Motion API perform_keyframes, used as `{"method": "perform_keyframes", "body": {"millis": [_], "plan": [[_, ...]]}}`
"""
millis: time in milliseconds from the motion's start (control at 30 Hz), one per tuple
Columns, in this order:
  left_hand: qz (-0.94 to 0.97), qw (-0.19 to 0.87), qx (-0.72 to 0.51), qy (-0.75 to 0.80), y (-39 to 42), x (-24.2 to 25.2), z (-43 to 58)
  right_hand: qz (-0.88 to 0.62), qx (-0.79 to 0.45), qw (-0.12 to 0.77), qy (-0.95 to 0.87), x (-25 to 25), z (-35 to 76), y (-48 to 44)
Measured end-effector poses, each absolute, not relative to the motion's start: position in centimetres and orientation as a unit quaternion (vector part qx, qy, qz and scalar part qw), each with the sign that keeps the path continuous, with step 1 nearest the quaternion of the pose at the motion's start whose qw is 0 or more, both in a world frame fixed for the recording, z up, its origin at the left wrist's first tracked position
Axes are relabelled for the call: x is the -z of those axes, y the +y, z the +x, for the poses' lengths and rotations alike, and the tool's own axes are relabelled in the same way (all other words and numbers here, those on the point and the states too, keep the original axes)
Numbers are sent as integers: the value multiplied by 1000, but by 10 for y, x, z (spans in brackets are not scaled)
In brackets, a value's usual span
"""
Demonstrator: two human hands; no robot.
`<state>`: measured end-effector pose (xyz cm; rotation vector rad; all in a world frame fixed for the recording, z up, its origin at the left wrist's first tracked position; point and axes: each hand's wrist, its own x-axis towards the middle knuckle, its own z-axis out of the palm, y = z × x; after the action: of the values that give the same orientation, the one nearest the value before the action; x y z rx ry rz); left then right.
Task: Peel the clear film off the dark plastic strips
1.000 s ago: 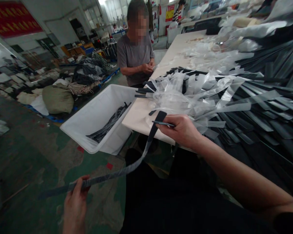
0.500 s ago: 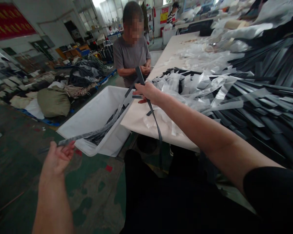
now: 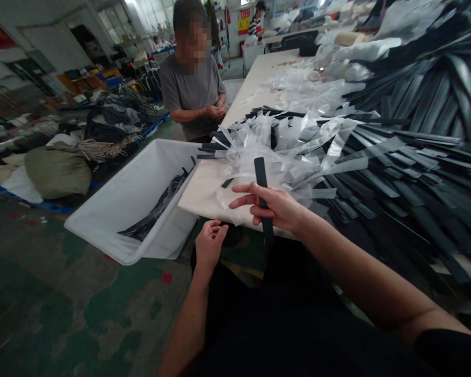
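Note:
My right hand [image 3: 272,207] is closed on a dark grey flat strip [image 3: 260,173], its thumb and lower fingers around the strip while two fingers stretch out to the left. The strip stands nearly upright, its lower end dropping past the table edge. Just left of it, below the table's corner, my left hand [image 3: 209,243] is loosely curled with the thumb apart and nothing visible in it. Beyond the hands, clear plastic film pieces [image 3: 255,139] cover the ends of many dark strips [image 3: 377,193] on the pale table [image 3: 204,191].
A white bin [image 3: 98,209] with dark strips inside stands left of the table corner. A co-worker [image 3: 192,84] in a grey shirt stands behind it, hands together. An olive sack [image 3: 57,173] and bundles lie on the floor at left.
My left hand has let go of the film-like strip over the bin and moved right to the table corner. My right hand has come nearer, still holding the dark strip.

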<state>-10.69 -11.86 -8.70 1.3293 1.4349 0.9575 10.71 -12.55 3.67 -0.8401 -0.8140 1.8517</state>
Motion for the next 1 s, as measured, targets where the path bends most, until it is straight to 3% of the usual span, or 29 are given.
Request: {"method": "perform_keyframes", "body": {"millis": [133,400,567,700,867,1000], "plan": [[574,449,-361,582,-118,94,-76,-316,-757,475,-318,-9,108,-144],[555,518,-345,552,-108,85,-68,-330,-747,437,-376,24,107,-160],[452,626,-387,505,-141,58,-91,-414,-712,392,-411,37,106,-157],[382,705,-349,486,-177,53,-105,-432,-712,339,-438,46,89,-156],[384,723,-311,483,-203,65,-102,-466,-672,322,-477,50,67,-157],[375,712,-346,482,-204,68,-100,-486,-638,333,-496,45,67,-157]]}}
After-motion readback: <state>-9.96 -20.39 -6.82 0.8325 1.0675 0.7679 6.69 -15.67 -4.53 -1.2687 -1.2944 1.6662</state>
